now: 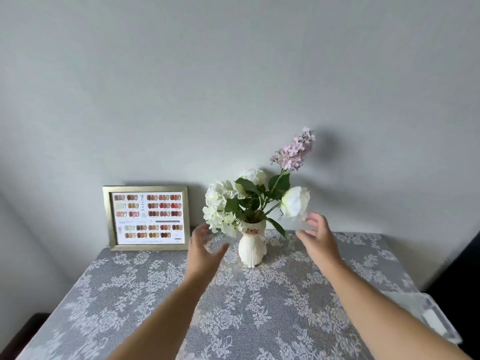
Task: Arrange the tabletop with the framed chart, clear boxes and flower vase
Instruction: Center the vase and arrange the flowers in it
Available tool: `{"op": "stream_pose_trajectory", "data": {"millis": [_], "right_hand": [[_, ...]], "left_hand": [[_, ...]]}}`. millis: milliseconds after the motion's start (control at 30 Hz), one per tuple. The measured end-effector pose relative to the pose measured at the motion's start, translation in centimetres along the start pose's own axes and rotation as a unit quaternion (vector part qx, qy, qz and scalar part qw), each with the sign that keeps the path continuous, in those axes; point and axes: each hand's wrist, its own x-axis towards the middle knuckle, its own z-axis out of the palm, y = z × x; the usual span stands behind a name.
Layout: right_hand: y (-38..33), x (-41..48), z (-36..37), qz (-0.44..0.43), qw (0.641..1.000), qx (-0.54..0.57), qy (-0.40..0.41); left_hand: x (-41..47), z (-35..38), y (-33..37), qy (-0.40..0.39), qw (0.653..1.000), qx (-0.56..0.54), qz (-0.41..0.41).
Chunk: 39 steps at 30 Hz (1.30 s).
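Observation:
A white cat-shaped vase (251,249) stands upright at the back middle of the table, holding white blooms and a tall lilac sprig (293,152). My left hand (204,252) is open just left of the vase, fingers spread, not touching it. On the other side, my right hand (315,236) is open too, fingertips close to a white bloom (296,201). The gold-framed colour chart (148,218) leans against the wall at the back left. A clear box (428,314) lies at the table's right edge.
A grey lace-patterned cloth (155,294) covers the table. A plain grey wall (233,87) rises right behind the table. Dark furniture (465,276) sits beyond the right edge, and dark floor shows at the lower left.

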Motion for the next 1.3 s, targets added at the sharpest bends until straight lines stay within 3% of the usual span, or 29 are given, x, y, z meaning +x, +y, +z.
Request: {"op": "stream_pose_trajectory", "data": {"millis": [133, 267, 500, 667, 967, 1300], "right_hand": [[-2.7, 1.6, -1.3, -0.013, 0.999, -0.020, 0.042], [-5.0, 3.5, -1.0, 0.006, 0.998, -0.051, 0.023], [-5.3, 4.1, 0.8, 0.047, 0.998, -0.016, 0.027], [-5.6, 4.8, 1.5, 0.034, 0.997, 0.003, 0.063], [-7.6, 4.9, 4.3, -0.126, 0.988, -0.092, -0.012], [-7.2, 5.0, 5.3, -0.171, 0.977, -0.124, -0.032]], "left_hand": [[2.9, -1.6, 3.2, 0.014, 1.000, -0.008, 0.027], [6.0, -2.3, 4.8, -0.039, 0.994, 0.071, 0.077], [9.9, -1.3, 5.4, -0.140, 0.986, 0.089, 0.036], [10.9, 0.1, 4.4, -0.096, 0.991, 0.086, 0.041], [10.9, 0.5, 4.0, -0.068, 0.993, 0.080, 0.057], [10.5, 0.3, 4.1, -0.050, 0.992, 0.083, 0.081]]}}
